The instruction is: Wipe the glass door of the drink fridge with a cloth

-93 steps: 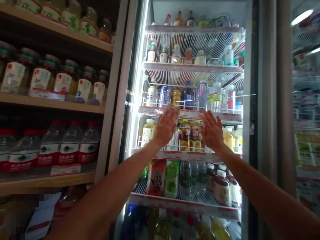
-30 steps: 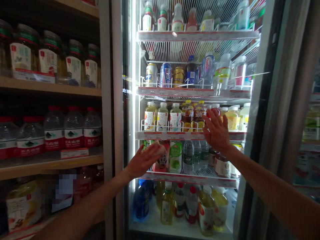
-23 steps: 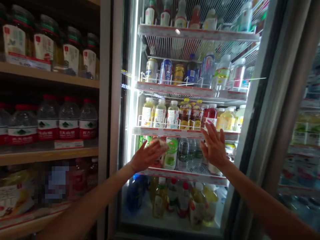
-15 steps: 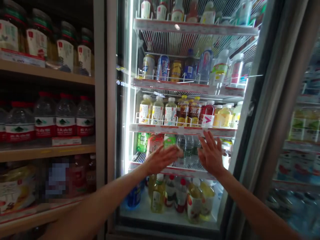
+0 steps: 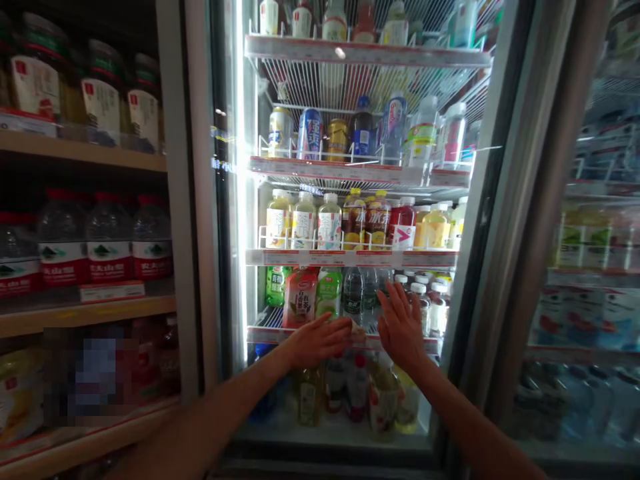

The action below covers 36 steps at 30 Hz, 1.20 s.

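Note:
My left hand [image 5: 315,340] reaches to the glass front of a lit drinks fridge [image 5: 480,220], low down by the third shelf's rail. Its fingers press a small pale cloth [image 5: 357,329] flat against the glass. My right hand [image 5: 400,327] is just beside it, open, fingers spread and pointing up, palm toward the glass. Behind the hands stand a pink-labelled bottle [image 5: 300,300], a green-labelled bottle [image 5: 327,293] and clear water bottles [image 5: 353,293].
Wire shelves above hold cans [image 5: 310,133] and tea and juice bottles [image 5: 330,223]; more bottles [image 5: 350,393] stand on the fridge floor. Wooden shelves at left carry large water bottles [image 5: 105,240] and jars [image 5: 100,100]. Another glass-fronted fridge [image 5: 590,267] stands at right.
Both hands have slid down the glass, from the second shelf's level to the third shelf's rail, and have come closer together. The view has shifted downward and rightward with them.

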Each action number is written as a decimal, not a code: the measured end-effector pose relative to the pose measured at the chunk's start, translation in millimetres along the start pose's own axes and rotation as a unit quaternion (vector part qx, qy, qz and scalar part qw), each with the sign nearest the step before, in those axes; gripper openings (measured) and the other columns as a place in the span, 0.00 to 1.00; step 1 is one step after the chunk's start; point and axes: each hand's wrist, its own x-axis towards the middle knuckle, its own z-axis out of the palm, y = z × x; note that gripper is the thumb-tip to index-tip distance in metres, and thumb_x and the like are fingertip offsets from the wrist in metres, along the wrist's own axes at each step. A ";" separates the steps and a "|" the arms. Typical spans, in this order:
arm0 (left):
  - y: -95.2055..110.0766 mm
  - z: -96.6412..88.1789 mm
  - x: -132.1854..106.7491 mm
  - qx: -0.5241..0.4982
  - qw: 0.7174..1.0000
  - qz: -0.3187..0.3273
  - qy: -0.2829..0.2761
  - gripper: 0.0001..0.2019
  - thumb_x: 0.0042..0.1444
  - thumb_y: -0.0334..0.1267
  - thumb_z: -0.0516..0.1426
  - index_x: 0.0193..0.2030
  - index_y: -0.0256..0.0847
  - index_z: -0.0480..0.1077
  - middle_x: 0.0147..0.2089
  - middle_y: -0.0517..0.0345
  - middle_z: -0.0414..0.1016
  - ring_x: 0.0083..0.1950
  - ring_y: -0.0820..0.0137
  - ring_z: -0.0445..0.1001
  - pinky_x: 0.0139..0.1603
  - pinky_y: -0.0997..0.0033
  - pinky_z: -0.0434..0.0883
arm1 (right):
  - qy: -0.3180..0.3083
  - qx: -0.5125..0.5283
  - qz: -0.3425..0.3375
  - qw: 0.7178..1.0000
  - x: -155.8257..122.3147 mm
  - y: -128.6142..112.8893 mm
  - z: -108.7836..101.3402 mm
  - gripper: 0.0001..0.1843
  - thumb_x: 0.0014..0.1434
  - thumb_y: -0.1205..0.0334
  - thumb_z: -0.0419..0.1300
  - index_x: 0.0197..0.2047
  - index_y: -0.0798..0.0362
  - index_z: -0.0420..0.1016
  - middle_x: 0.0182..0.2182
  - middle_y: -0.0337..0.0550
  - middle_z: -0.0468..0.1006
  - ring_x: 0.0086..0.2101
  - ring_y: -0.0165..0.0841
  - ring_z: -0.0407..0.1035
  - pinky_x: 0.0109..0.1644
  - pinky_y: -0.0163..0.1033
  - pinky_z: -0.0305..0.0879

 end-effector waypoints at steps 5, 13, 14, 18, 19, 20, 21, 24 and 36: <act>-49.6 -12.1 13.1 0.048 0.951 -0.294 0.085 0.27 0.59 0.32 0.48 0.66 0.47 0.51 0.67 0.54 0.54 0.71 0.66 0.42 0.69 0.52 0.34 | 0.014 0.004 0.031 0.999 -2.4 3.1 2.1 0.37 0.59 0.68 0.48 0.69 0.45 0.37 0.66 0.48 0.50 0.64 0.44 0.47 0.64 0.61 0.46; -20.2 -4.1 14.4 0.009 0.998 -0.049 0.029 0.21 0.58 0.33 0.50 0.59 0.48 0.61 0.65 0.58 0.59 0.69 0.67 0.48 0.70 0.52 0.38 | 0.018 0.011 0.051 0.998 -8.8 3.9 9.1 0.38 0.60 0.67 0.48 0.69 0.44 0.35 0.67 0.46 0.47 0.64 0.45 0.45 0.63 0.61 0.48; -28.1 -6.3 19.4 0.021 0.994 -0.098 0.041 0.22 0.58 0.32 0.50 0.61 0.48 0.59 0.65 0.58 0.60 0.69 0.67 0.48 0.70 0.52 0.37 | 0.014 0.012 0.048 0.999 -9.7 4.6 9.0 0.38 0.60 0.68 0.48 0.69 0.43 0.35 0.67 0.46 0.47 0.64 0.45 0.45 0.63 0.61 0.49; -65.1 -14.6 44.7 0.067 0.929 -0.343 0.120 0.24 0.60 0.32 0.48 0.64 0.45 0.54 0.66 0.51 0.57 0.70 0.65 0.44 0.69 0.51 0.35 | 0.013 0.007 0.053 0.999 -11.6 3.8 9.2 0.39 0.60 0.68 0.48 0.69 0.43 0.33 0.67 0.45 0.46 0.65 0.44 0.43 0.63 0.62 0.49; -65.4 -13.7 48.6 0.068 0.927 -0.347 0.127 0.24 0.60 0.32 0.48 0.64 0.44 0.55 0.67 0.50 0.55 0.71 0.65 0.43 0.69 0.51 0.35 | 0.014 0.005 0.057 0.998 -11.6 2.5 9.8 0.39 0.60 0.68 0.48 0.69 0.44 0.32 0.67 0.46 0.45 0.65 0.45 0.43 0.63 0.62 0.49; -60.9 -11.7 50.7 0.064 0.940 -0.311 0.124 0.23 0.60 0.32 0.48 0.63 0.44 0.55 0.68 0.51 0.54 0.71 0.65 0.43 0.69 0.51 0.36 | 0.015 0.003 0.062 0.998 -11.6 1.2 10.6 0.39 0.60 0.68 0.48 0.69 0.44 0.32 0.67 0.46 0.45 0.65 0.45 0.42 0.63 0.62 0.49; -53.1 -8.9 51.2 0.057 0.962 -0.243 0.109 0.23 0.60 0.32 0.48 0.62 0.45 0.56 0.68 0.53 0.54 0.71 0.65 0.43 0.69 0.51 0.36 | 0.016 0.000 0.065 0.998 -11.6 0.2 11.5 0.39 0.60 0.68 0.48 0.69 0.44 0.32 0.67 0.46 0.45 0.65 0.45 0.42 0.62 0.63 0.49; -32.9 -2.8 47.1 0.034 0.995 -0.060 0.065 0.20 0.59 0.31 0.49 0.59 0.47 0.61 0.65 0.59 0.59 0.69 0.67 0.48 0.70 0.53 0.36 | 0.014 -0.006 0.059 0.998 -12.4 1.0 13.9 0.39 0.60 0.68 0.49 0.69 0.45 0.33 0.67 0.46 0.45 0.65 0.45 0.42 0.63 0.62 0.49; -68.1 -15.5 14.5 0.072 0.838 -0.486 0.236 0.23 0.61 0.34 0.48 0.63 0.44 0.57 0.67 0.49 0.55 0.69 0.63 0.48 0.68 0.52 0.42 | 0.056 0.027 0.059 0.996 22.3 -31.2 5.5 0.35 0.61 0.66 0.48 0.68 0.47 0.38 0.66 0.48 0.49 0.65 0.40 0.42 0.66 0.56 0.41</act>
